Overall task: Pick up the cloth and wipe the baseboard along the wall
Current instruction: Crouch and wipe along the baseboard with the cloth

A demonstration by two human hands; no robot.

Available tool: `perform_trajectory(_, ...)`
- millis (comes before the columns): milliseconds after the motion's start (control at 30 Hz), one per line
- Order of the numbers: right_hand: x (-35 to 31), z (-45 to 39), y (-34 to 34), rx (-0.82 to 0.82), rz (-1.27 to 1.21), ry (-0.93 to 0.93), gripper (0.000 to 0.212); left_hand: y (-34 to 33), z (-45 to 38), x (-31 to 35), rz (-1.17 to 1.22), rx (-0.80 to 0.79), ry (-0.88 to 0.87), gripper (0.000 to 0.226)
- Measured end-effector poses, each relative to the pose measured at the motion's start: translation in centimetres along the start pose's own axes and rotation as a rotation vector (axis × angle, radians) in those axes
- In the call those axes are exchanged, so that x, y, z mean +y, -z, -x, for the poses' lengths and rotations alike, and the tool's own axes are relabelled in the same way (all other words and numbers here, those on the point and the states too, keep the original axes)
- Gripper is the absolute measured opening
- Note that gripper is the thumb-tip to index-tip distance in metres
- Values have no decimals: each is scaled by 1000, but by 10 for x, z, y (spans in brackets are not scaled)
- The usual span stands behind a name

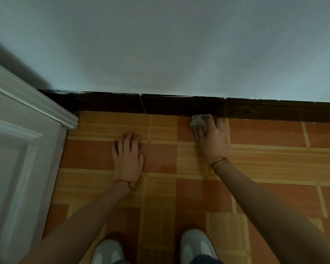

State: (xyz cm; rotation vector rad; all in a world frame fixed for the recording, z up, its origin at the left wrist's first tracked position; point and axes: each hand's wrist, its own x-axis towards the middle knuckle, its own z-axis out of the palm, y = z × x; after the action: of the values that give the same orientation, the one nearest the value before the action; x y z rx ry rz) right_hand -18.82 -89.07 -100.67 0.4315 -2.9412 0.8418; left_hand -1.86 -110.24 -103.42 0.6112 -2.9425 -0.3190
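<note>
While left hand (129,155) rests flat, right hand (214,138) grip holds cloth (197,123) against baseboard (170,104).

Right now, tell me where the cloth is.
In the head view, the cloth is right of centre, gripped by the right hand at the foot of the dark baseboard.

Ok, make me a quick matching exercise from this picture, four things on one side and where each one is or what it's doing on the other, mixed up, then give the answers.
Column one:
1. cloth
2. left hand
3. baseboard
4. door

Column two:
A. white, at the left edge of the view
B. dark strip where wall meets floor
C. resting flat on the tiled floor
D. gripped by the right hand at the foot of the wall

Pairs: 1-D, 2-C, 3-B, 4-A
</note>
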Motion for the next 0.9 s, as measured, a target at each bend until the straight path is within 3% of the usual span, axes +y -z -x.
perform_trajectory(167,-52,-3,-28,-144,-46,252,31,6,6,9,-4,-27,3,52)
perform_trajectory(367,-28,-5,-15,-140,-64,275,32,14,10,21,28,-53,-10,50)
perform_trajectory(667,48,-7,25,77,39,-18,27,-9,-9,42,33,-36,-13,49)
perform_trajectory(800,24,1,31,238,-341,-182,18,-15,-8,42,25,-23,-17,48)
perform_trajectory(900,-16,3,33,373,-692,-419,19,-17,-6,42,39,-14,-8,49)
